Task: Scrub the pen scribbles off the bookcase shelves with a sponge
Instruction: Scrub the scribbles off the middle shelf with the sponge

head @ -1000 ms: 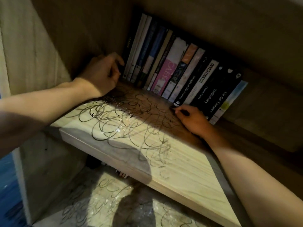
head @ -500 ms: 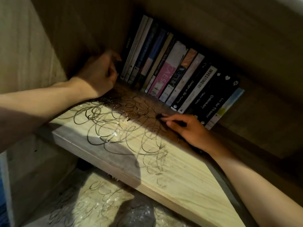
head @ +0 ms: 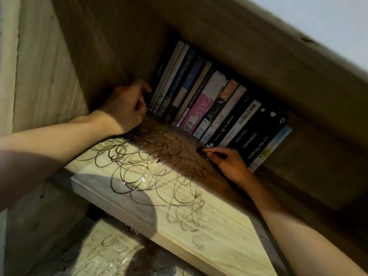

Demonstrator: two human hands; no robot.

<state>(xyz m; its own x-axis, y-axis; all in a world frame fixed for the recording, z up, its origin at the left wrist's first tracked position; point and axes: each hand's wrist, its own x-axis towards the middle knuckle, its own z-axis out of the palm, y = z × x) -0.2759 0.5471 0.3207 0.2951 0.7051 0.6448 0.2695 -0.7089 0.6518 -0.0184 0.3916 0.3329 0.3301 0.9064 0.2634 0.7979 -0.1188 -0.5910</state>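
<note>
Scribbles (head: 143, 166) cover the shelf (head: 229, 232) to its front edge; right hand (head: 229, 162) pinches a dark sponge (head: 201, 151), left hand (head: 127, 108) curled.

A pale, matt wood-grain bookcase shelf (head: 229, 232) carries looping dark pen scribbles (head: 143, 172) with glossy wet patches. Upright paperback books (head: 209, 104) show smooth card spines.

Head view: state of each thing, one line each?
Shelf: covered in pen scribbles, some wet glints.
Lower shelf: scribbled too.
Books: upright in a row at the back.
Left hand: curled, at the row's left end.
Right hand: pinching a small dark object on the shelf.
</note>
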